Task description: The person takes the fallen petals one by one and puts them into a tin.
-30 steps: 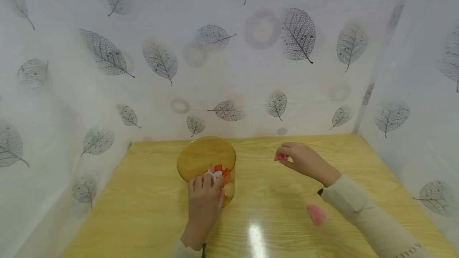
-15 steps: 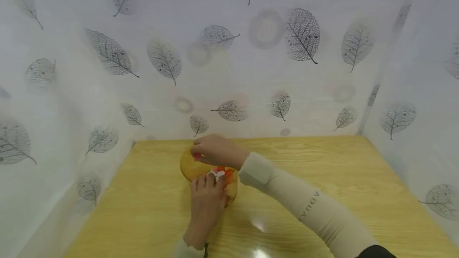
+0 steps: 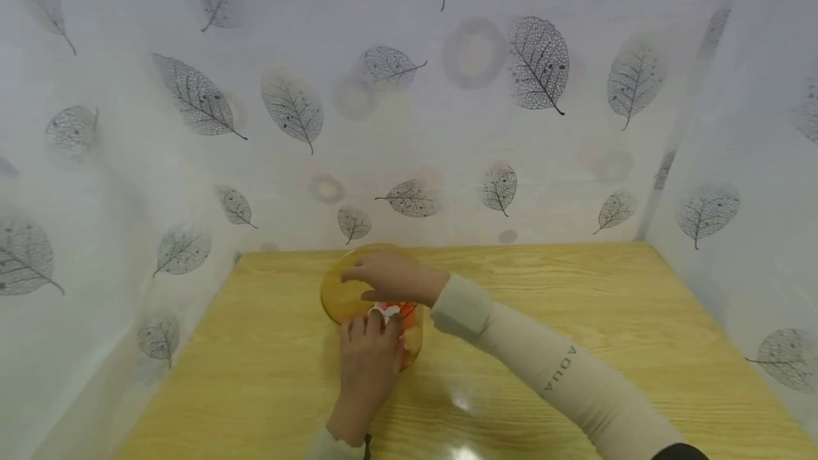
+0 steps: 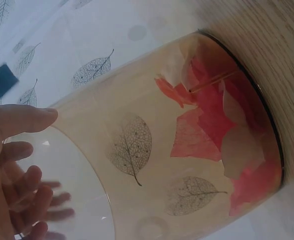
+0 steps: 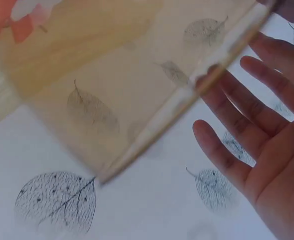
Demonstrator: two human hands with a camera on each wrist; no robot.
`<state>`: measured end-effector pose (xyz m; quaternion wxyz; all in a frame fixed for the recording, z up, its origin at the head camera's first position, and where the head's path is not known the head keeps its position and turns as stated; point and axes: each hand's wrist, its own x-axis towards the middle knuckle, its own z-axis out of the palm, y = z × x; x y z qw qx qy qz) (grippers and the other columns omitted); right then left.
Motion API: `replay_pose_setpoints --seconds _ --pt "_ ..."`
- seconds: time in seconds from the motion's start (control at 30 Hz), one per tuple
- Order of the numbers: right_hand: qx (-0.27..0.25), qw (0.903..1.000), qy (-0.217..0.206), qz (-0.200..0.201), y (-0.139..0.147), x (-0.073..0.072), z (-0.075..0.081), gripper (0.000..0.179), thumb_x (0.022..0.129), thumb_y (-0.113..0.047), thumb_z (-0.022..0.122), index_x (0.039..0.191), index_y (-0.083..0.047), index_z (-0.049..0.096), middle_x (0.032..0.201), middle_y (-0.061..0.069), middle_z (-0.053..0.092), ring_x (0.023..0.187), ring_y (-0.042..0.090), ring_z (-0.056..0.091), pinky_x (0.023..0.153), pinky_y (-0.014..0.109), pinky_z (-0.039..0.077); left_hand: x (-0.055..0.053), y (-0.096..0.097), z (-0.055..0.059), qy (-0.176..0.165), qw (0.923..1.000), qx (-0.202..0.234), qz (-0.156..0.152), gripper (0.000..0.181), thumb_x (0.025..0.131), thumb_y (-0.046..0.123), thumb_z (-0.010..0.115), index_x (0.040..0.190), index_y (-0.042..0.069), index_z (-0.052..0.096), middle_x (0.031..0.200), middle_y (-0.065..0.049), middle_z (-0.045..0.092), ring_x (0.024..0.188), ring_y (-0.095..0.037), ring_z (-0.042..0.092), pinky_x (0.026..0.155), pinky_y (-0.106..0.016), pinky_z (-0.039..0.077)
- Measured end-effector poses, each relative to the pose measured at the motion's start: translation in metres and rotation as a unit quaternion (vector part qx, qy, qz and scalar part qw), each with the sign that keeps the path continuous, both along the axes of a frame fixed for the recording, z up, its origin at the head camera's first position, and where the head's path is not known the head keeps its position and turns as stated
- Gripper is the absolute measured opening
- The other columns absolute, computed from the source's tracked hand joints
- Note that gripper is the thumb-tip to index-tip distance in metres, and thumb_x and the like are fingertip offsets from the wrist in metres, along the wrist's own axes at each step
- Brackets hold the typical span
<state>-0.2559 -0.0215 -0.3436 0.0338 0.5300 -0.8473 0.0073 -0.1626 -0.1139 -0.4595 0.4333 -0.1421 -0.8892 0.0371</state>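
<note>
A transparent amber glass jar [image 3: 334, 293] stands at the back of the table, left of centre. Red, pink and white petals [image 4: 206, 120] lie in its bottom. My left hand [image 3: 367, 368] holds the near rim; the left wrist view shows the thumb on the outer side and the other fingers over the mouth. Above the mouth my right hand [image 3: 399, 277] hovers with fingers spread and nothing in them. In the right wrist view its palm [image 5: 281, 175] faces the jar's rim, and the fingers are loosely extended.
The yellow wood-grain table [image 3: 543, 304] reaches back to a pale curtain [image 3: 434, 105] printed with grey leaves. More of that curtain rises along both sides. My right sleeve [image 3: 543, 360] crosses over the table and hides part of its right half.
My right hand has carried a pink petal from the right to above the jar and let it go, opening its fingers. The left hand keeps its hold on the rim.
</note>
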Motion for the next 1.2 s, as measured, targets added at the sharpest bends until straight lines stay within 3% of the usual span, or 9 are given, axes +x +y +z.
replay_pose_setpoints --seconds 0.13,0.3,0.47,0.67,0.77,0.9,1.1,1.2 --pt "-0.044 0.9989 -0.009 -0.012 0.044 0.013 0.004 0.042 0.088 -0.022 0.065 0.128 -0.016 0.055 0.114 0.003 0.064 0.097 0.018 0.062 0.084 0.029 0.050 -0.001 0.000 0.000 -0.007 1.0000 0.005 0.000 0.048 0.058 0.030 0.087 0.092 0.018 0.055 0.086 -0.006 0.054 0.076 -0.025 0.054 0.074 -0.039 0.043" --pt "-0.088 0.9945 0.036 -0.044 0.116 0.032 -0.007 0.043 0.085 -0.022 0.068 0.126 -0.014 0.058 0.111 0.003 0.065 0.099 0.020 0.063 0.085 0.035 0.051 -0.001 0.001 0.001 -0.009 0.9996 0.025 -0.011 0.046 0.058 0.028 0.086 0.090 0.018 0.055 0.085 -0.006 0.054 0.076 -0.026 0.054 0.074 -0.040 0.043" --pt "-0.090 0.9906 0.044 -0.094 0.185 0.047 -0.043 0.040 0.078 -0.021 0.074 0.115 -0.012 0.063 0.104 0.003 0.066 0.092 0.020 0.064 0.079 0.037 0.052 -0.001 0.000 0.000 -0.011 0.9994 0.030 -0.012 0.046 0.058 0.027 0.086 0.090 0.018 0.054 0.084 -0.006 0.054 0.075 -0.026 0.053 0.074 -0.041 0.042" --pt "-0.049 0.9859 -0.046 -0.153 0.247 0.062 -0.101 0.041 0.069 -0.016 0.080 0.106 -0.011 0.065 0.098 0.002 0.064 0.083 0.019 0.063 0.071 0.036 0.053 0.000 -0.001 0.000 -0.013 0.9995 0.025 -0.010 0.046 0.059 0.028 0.086 0.092 0.019 0.054 0.085 -0.006 0.054 0.075 -0.025 0.052 0.074 -0.040 0.042" --pt "-0.031 0.9837 -0.071 -0.163 0.266 0.069 -0.127 0.044 0.064 -0.015 0.083 0.104 -0.012 0.064 0.097 0.003 0.063 0.080 0.018 0.062 0.067 0.034 0.054 0.000 0.000 0.001 -0.015 0.9995 0.027 -0.010 0.046 0.059 0.029 0.086 0.091 0.019 0.054 0.085 -0.006 0.054 0.075 -0.026 0.052 0.075 -0.040 0.043" --pt "-0.051 0.9848 -0.054 -0.157 0.277 0.071 -0.148 0.039 0.063 -0.013 0.083 0.097 -0.016 0.064 0.090 -0.001 0.059 0.073 0.010 0.058 0.061 0.026 0.052 0.000 0.000 0.001 -0.013 0.9996 0.025 -0.007 0.047 0.058 0.029 0.086 0.091 0.019 0.055 0.085 -0.006 0.054 0.076 -0.026 0.053 0.075 -0.041 0.043" --pt "-0.089 0.9811 -0.068 -0.158 0.275 0.062 -0.154 0.022 0.073 -0.005 0.074 0.075 -0.020 0.058 0.072 -0.013 0.047 0.062 -0.006 0.037 0.052 0.016 0.038 0.000 0.002 0.001 -0.009 0.9997 0.022 -0.003 0.049 0.056 0.030 0.087 0.092 0.019 0.055 0.085 -0.006 0.054 0.076 -0.025 0.053 0.075 -0.041 0.044" --pt "-0.085 0.9801 -0.074 -0.163 0.268 0.052 -0.147 0.023 0.076 -0.007 0.073 0.070 -0.020 0.056 0.069 -0.014 0.048 0.061 -0.006 0.040 0.053 0.016 0.039 0.000 0.002 0.000 -0.011 0.9996 0.025 -0.005 0.050 0.056 0.030 0.088 0.092 0.019 0.055 0.085 -0.005 0.054 0.075 -0.024 0.053 0.075 -0.041 0.044"
